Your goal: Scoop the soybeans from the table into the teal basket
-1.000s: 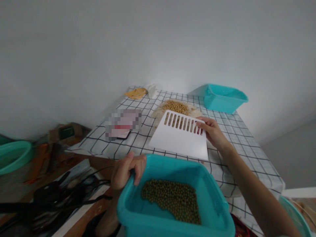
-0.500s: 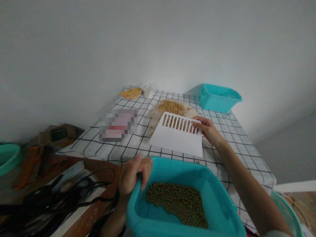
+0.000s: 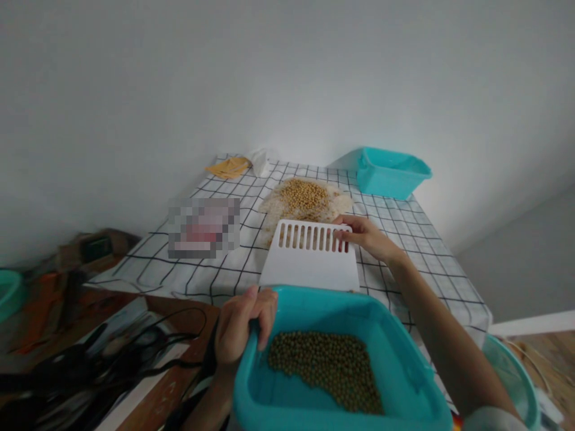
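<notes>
Two lanes over the cloth, with the middle blocked.
I have a narrow lane on the checked tablecloth (image 3: 245, 251), between the pixelated item (image 3: 204, 227) and the slotted white panel (image 3: 309, 269), and a wider one right of the right hand (image 3: 365, 238), bounded at the back by the far tub (image 3: 381, 179) against the wall (image 3: 287, 78). The panel bars my middle, the pale beans (image 3: 305, 196) just beyond it. Below, the near tub (image 3: 323, 314) lies open from above over the dark beans (image 3: 327, 368); the left hand (image 3: 245, 320) takes up its left rim, and the right forearm (image 3: 435, 317) fences its right side. Cables (image 3: 177, 338) clutter my lower left.
</notes>
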A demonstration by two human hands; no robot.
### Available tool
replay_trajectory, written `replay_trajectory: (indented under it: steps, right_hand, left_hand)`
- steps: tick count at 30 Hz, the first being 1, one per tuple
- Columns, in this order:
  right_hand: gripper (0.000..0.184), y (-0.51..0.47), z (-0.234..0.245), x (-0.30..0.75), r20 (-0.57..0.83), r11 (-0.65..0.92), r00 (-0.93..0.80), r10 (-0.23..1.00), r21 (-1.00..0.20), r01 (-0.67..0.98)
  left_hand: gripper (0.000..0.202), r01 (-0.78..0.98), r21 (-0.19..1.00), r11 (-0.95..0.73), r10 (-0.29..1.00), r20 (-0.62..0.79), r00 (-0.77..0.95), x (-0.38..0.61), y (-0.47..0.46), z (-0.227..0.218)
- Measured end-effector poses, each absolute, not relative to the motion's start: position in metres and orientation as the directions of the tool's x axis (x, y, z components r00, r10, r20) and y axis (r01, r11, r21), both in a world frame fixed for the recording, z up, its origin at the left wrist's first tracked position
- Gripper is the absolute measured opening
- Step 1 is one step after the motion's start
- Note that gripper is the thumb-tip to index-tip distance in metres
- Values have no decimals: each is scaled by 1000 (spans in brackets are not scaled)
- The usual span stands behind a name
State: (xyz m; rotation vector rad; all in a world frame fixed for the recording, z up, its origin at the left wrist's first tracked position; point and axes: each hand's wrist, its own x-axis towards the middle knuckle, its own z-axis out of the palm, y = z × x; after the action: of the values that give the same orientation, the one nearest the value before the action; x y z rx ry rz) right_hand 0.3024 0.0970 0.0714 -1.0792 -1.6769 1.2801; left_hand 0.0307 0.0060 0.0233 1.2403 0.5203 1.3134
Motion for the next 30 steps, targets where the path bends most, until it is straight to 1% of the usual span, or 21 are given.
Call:
replay_trajectory:
  steps: [3, 7, 10, 16, 21, 26, 28, 30]
  right_hand:
    - [21, 97, 70, 304, 67, 123, -332, 941, -981, 152]
    - [18, 97, 68, 305, 79, 96, -261, 962, -994, 54]
    - [19, 99, 68, 306, 97, 98, -213, 972, -995, -7]
    - [25, 104, 66, 307, 165, 164, -74, 983, -986, -30]
    - [25, 107, 64, 307, 161, 160, 0, 987, -984, -77]
    - [26, 112, 60, 317, 208, 234, 200, 957, -966, -113]
    - [27, 114, 57, 323, 229, 265, 295, 928, -960, -90]
    - [29, 116, 55, 328, 246, 283, 379, 892, -958, -43]
  left_hand:
    - [73, -431, 879, -203, 896, 344, 279, 29, 7, 23]
    - [72, -412, 888, -205, 894, 341, 291, 28, 7, 23]
    - [73, -398, 891, -218, 896, 345, 280, 29, 7, 22]
    - [70, -452, 851, -268, 893, 396, 216, 33, 9, 16]
    - [70, -443, 856, -268, 890, 396, 226, 34, 7, 14]
    - [71, -422, 858, -292, 896, 400, 194, 32, 10, 19]
    - [72, -397, 870, -291, 885, 402, 233, 25, 15, 22]
    - [74, -383, 877, -289, 852, 418, 316, 12, 20, 24]
